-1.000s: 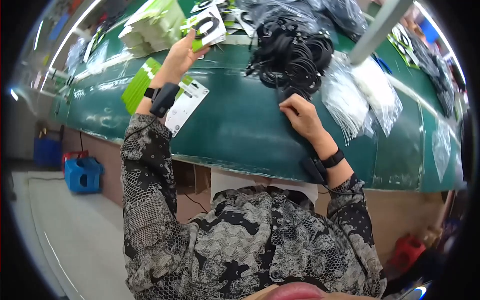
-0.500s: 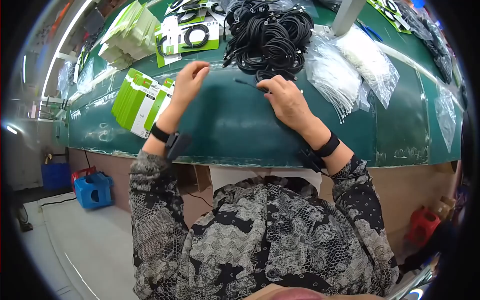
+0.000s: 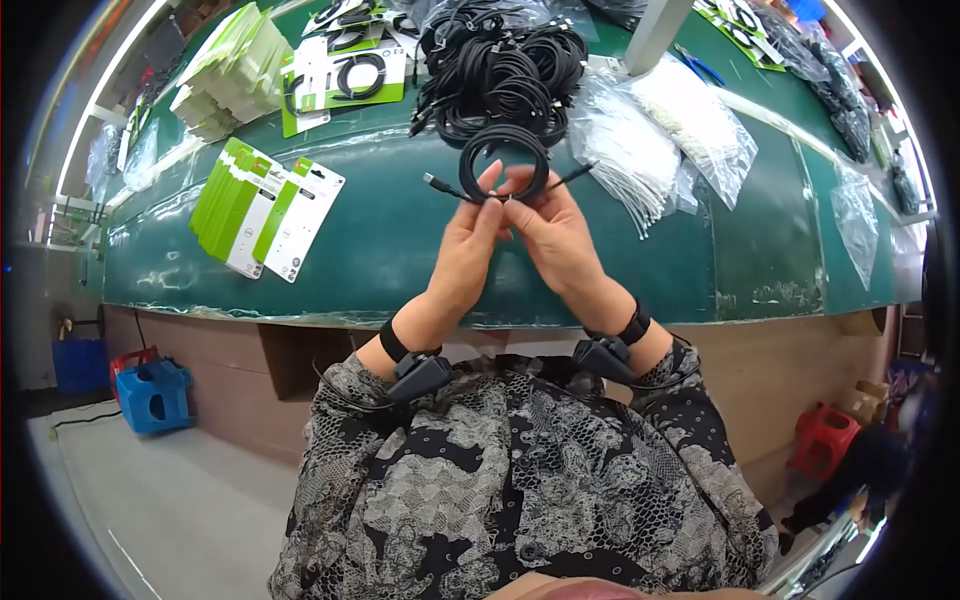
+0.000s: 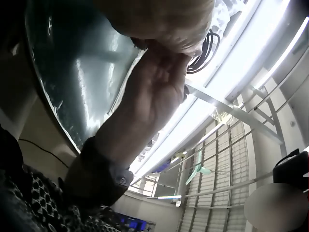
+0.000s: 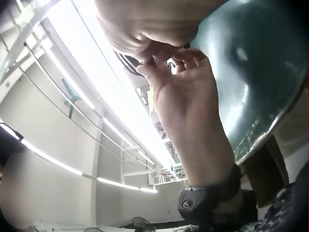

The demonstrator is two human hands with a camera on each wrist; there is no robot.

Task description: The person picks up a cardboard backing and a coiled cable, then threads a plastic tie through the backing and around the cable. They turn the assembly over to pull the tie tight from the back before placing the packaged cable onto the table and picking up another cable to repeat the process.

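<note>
A coiled black cable (image 3: 507, 133) stands up between both hands at the front of the cable pile, its two plug ends sticking out left and right. My left hand (image 3: 465, 250) pinches the bottom of the ring with thumb and fingers. Close beside it, my right hand (image 3: 562, 245) grips the same lower part, thumbs nearly together. In the left wrist view, loops of the cable (image 4: 208, 54) show past the near hand. The right wrist view has only a bit of the coil (image 5: 126, 63), the rest hidden behind the hands.
Behind the ring lies a heap of coiled black cables (image 3: 495, 75). Green-and-white cards (image 3: 300, 220) fan out at left, with a card stack (image 3: 235, 75) and carded cables (image 3: 362, 78) farther back. Bags of white ties (image 3: 625, 150) lie right, near a grey post (image 3: 655, 35).
The left hand first let go of a carded cable at back left, then came over to the middle. The right hand drew a coil from the heap; both hands now hold it.
</note>
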